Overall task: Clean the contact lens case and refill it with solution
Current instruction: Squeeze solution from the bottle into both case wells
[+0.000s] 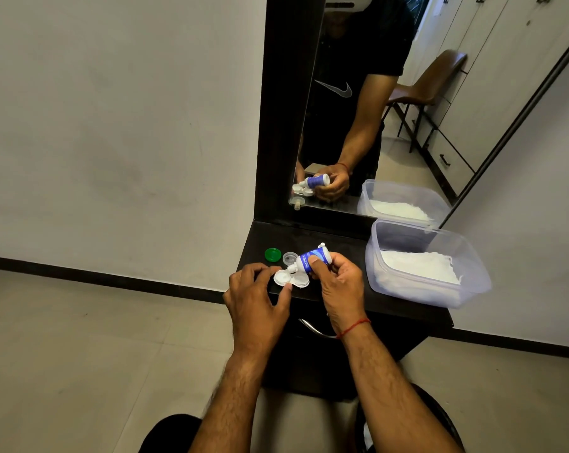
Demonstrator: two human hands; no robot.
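Observation:
A white contact lens case (284, 278) with two round wells lies uncapped at the front edge of a dark dresser top (342, 246). My left hand (255, 295) pinches its left well between thumb and fingers. My right hand (337, 282) grips a small blue-and-white solution bottle (310, 258), tilted down to the left, with its white nozzle right over the left well. A green cap (273, 255) and a clear cap (290, 257) lie on the dresser top just behind the case.
A clear plastic tub (440, 243) holding white tissue stands on the right of the dresser top. A mirror (374, 93) rises behind and reflects the hands and bottle. A metal drawer handle (312, 330) sits below the front edge. Tiled floor lies to the left.

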